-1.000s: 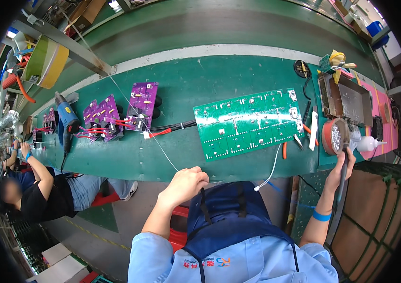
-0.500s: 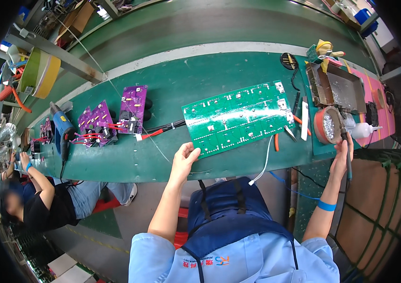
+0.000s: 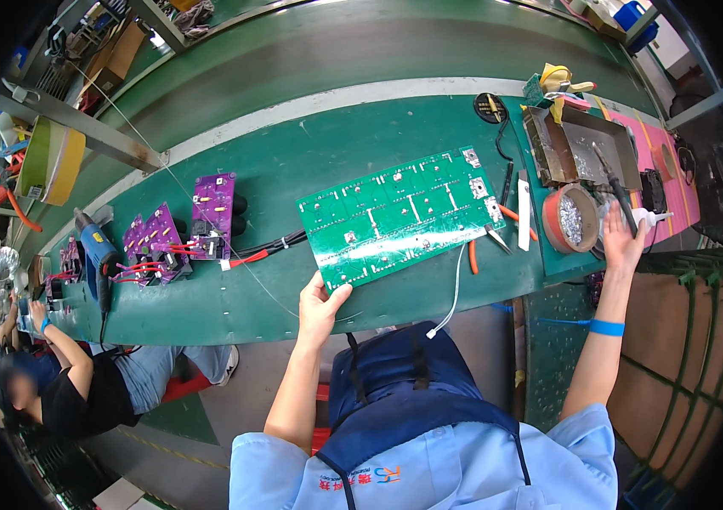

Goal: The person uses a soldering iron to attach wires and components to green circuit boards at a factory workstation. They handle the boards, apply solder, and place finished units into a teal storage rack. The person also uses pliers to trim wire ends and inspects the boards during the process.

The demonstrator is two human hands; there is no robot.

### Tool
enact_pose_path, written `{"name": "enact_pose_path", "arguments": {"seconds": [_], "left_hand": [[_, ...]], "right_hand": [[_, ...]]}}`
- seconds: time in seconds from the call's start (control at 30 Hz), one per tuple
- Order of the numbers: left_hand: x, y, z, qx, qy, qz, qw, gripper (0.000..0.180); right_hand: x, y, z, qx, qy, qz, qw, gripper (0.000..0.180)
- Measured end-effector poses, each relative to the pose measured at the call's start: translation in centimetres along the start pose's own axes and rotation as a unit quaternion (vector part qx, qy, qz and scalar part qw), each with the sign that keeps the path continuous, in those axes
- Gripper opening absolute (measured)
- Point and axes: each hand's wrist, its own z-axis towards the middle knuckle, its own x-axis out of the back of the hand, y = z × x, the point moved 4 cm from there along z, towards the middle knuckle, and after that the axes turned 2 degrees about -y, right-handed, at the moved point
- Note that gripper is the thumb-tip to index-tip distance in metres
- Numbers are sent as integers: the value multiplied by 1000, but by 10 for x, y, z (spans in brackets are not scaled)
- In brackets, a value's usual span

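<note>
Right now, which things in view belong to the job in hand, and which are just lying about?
Likely in the job:
green circuit board, held at its near-left corner by the left hand
soldering iron, at the right hand

Apparently just lying about:
blue heat gun
white strip
white bottle

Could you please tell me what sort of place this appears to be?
Probably an electronics assembly workshop: a rectangular green circuit board, red-wired purple circuit boards and what looks like a blue-and-black heat gun are at a long green workbench.
</note>
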Motion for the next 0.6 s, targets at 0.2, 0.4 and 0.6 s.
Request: {"name": "enact_pose_path", "arguments": {"seconds": [0.2, 0.4, 0.6], "left_hand": [[-3, 2, -2, 1, 8, -1, 1000, 28], [-4, 3, -2, -2, 10, 8, 1000, 28], [1, -4, -1, 10, 16, 17, 1000, 28]], "right_hand": [[21, 19, 24, -15, 90, 38, 995, 44], [39, 11, 40, 0, 103, 35, 994, 41], [16, 17, 42, -13, 39, 48, 998, 50]]}}
